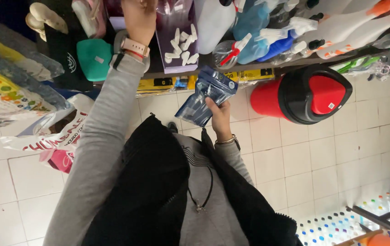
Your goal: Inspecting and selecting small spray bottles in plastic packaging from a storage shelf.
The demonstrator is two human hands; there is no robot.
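Observation:
My right hand (221, 119) grips a stack of dark blue clear plastic packets (206, 96) by their lower edge, held in front of my chest. My left hand (139, 19) reaches up to the shelf, arm outstretched, with a pink-strapped watch on the wrist. Its fingers are cut off by the top edge of the view, next to a purple packet of small white parts (178, 41) standing on the shelf. Whether the left fingers hold anything is hidden.
A red bin with a black swing lid (305, 94) stands on the white tiled floor at the right. Spray bottles (268, 36) crowd the shelf above it. A teal pouch (94, 57) and colourful packets hang at left; a white plastic bag (53, 136) lies below.

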